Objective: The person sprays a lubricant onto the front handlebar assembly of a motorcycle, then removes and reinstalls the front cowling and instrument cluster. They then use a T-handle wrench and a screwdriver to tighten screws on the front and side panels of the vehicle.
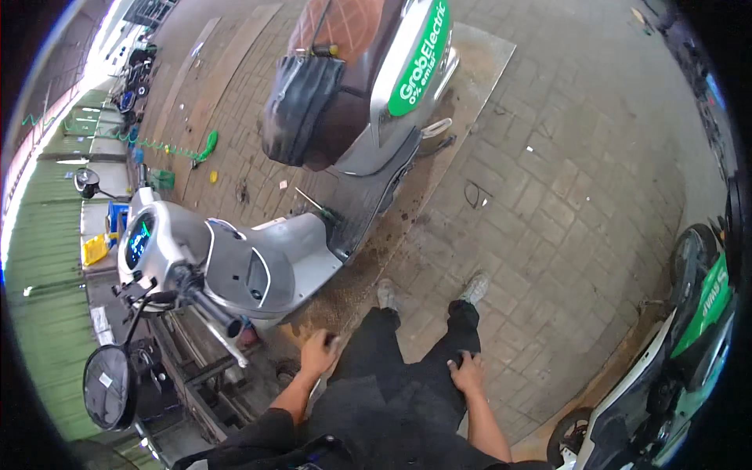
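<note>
My left hand [316,354] hangs beside my left thigh with its fingers curled, and a small dark thing shows at the fingertips, too small to name. My right hand [468,373] rests on my right thigh, fingers loosely apart and holding nothing visible. In front of me and to the left stands a silver electric scooter [309,254] with a lit display [139,241] and a green side panel [421,59]. A screwdriver [323,210] lies on its dark footboard [356,215]. Over the front of the brown seat [333,27] lies a black bag-like cover [301,110].
The scooter stands on a metal plate [489,59] over paving bricks. Another scooter with a green panel [705,305] is at the right edge. A green coiled air hose [207,146] hangs at far left. Below the handlebar is a dark metal frame [192,376]; a mirror [110,386] juts out.
</note>
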Demonstrator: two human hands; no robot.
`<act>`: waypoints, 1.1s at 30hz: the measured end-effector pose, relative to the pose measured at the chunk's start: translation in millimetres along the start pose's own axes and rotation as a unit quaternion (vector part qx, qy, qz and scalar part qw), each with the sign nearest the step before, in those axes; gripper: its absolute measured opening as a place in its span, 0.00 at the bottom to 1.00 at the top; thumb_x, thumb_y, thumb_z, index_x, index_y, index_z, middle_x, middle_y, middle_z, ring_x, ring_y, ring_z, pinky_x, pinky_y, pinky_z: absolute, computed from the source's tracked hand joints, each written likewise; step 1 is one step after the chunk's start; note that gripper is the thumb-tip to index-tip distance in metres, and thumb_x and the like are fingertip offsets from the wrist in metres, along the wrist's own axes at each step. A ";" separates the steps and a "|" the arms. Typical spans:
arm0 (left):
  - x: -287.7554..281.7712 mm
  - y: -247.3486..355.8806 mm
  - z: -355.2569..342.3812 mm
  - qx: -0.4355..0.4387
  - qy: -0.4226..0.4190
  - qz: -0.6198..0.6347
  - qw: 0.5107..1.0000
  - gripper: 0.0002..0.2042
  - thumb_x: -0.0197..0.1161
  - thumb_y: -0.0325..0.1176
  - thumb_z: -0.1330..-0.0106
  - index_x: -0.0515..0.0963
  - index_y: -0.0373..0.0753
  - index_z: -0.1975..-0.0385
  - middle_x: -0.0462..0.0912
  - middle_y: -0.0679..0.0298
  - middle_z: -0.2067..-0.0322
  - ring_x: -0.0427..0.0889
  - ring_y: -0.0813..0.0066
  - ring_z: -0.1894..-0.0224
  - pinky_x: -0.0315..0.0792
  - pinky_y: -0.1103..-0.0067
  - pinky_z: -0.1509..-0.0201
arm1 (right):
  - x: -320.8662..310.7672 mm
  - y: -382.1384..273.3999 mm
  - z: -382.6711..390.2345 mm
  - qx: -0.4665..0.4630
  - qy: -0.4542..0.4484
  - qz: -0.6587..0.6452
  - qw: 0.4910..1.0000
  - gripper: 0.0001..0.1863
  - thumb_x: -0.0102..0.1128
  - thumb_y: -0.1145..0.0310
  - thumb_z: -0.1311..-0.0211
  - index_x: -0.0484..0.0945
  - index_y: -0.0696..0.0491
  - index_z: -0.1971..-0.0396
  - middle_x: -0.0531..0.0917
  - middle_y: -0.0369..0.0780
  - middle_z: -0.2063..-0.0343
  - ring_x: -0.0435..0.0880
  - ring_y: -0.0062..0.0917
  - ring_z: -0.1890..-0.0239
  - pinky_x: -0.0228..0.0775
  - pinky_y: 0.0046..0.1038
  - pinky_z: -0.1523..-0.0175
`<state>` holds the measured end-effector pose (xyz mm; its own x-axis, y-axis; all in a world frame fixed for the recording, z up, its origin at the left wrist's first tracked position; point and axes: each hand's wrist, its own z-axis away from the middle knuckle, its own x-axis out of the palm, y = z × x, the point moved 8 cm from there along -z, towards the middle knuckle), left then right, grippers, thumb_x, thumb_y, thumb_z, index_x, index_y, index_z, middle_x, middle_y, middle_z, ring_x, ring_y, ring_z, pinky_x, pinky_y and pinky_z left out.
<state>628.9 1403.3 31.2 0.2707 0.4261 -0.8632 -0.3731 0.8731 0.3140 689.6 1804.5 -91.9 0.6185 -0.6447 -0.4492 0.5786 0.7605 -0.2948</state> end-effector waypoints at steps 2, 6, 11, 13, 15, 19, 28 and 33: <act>31.5 13.7 -42.4 -0.019 -0.044 -0.024 0.999 0.17 0.61 0.42 0.36 0.75 0.32 0.61 0.78 0.44 0.63 0.77 0.43 0.58 0.71 0.62 0.55 | 8.5 9.7 -5.8 0.033 -0.030 0.030 0.999 0.28 0.62 0.53 0.42 0.73 0.47 0.43 0.68 0.53 0.42 0.63 0.48 0.37 0.56 0.46 0.34; 71.4 -10.3 -141.8 -0.053 -0.022 -0.046 0.997 0.19 0.61 0.43 0.36 0.77 0.34 0.53 0.79 0.46 0.55 0.77 0.46 0.50 0.70 0.61 0.45 | -11.8 3.4 -13.6 0.059 -0.020 0.066 0.996 0.29 0.64 0.52 0.45 0.74 0.50 0.44 0.66 0.53 0.41 0.61 0.48 0.36 0.55 0.47 0.35; 80.5 -58.3 -265.6 -0.014 -0.099 -0.195 0.976 0.16 0.59 0.40 0.38 0.78 0.37 0.55 0.80 0.48 0.57 0.78 0.49 0.53 0.71 0.61 0.47 | -24.9 -10.6 -31.7 0.084 0.026 0.035 0.996 0.29 0.66 0.54 0.47 0.76 0.54 0.47 0.68 0.56 0.44 0.64 0.51 0.39 0.56 0.46 0.35; 63.8 -107.6 -317.7 -0.030 -0.036 -0.249 0.967 0.15 0.59 0.40 0.40 0.79 0.39 0.57 0.82 0.51 0.60 0.79 0.50 0.54 0.72 0.60 0.50 | -28.8 -25.9 -39.2 0.110 0.042 0.043 0.992 0.30 0.66 0.53 0.48 0.76 0.57 0.49 0.68 0.57 0.45 0.65 0.51 0.40 0.56 0.47 0.36; 44.9 -141.4 -374.2 -0.058 -0.011 -0.288 0.956 0.15 0.59 0.40 0.39 0.79 0.40 0.57 0.82 0.52 0.61 0.79 0.51 0.54 0.74 0.59 0.53 | -17.4 -32.2 -44.8 0.116 0.041 0.049 0.991 0.30 0.66 0.53 0.48 0.76 0.57 0.49 0.68 0.58 0.45 0.65 0.51 0.41 0.56 0.48 0.36; 46.0 -215.3 -479.2 -0.193 -0.044 -0.222 0.955 0.15 0.57 0.41 0.37 0.80 0.40 0.57 0.83 0.50 0.57 0.81 0.50 0.52 0.74 0.62 0.50 | -12.9 -81.1 -66.6 0.155 0.077 0.060 0.983 0.32 0.69 0.54 0.56 0.74 0.60 0.53 0.69 0.55 0.50 0.67 0.53 0.44 0.60 0.50 0.40; 121.6 -360.7 -557.7 -0.080 -0.082 -0.247 0.962 0.19 0.61 0.41 0.38 0.79 0.35 0.52 0.82 0.46 0.55 0.81 0.50 0.50 0.72 0.65 0.45 | 30.6 -90.0 -92.6 0.160 -0.035 0.123 0.979 0.42 0.63 0.43 0.45 0.66 0.57 0.38 0.59 0.61 0.38 0.58 0.59 0.36 0.53 0.55 0.34; 113.7 -354.0 -546.1 -0.172 -0.108 -0.224 0.953 0.19 0.61 0.40 0.38 0.78 0.34 0.50 0.81 0.46 0.53 0.79 0.51 0.48 0.70 0.66 0.43 | 20.0 -103.0 -95.6 0.193 -0.049 0.092 0.976 0.44 0.64 0.42 0.46 0.66 0.58 0.37 0.56 0.64 0.36 0.54 0.62 0.35 0.51 0.57 0.34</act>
<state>307.1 1013.2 -394.1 0.6335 0.1000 -0.7673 -0.4364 0.8650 -0.2476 591.5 1720.7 -151.1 0.7671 -0.5191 -0.3770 0.5992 0.7897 0.1316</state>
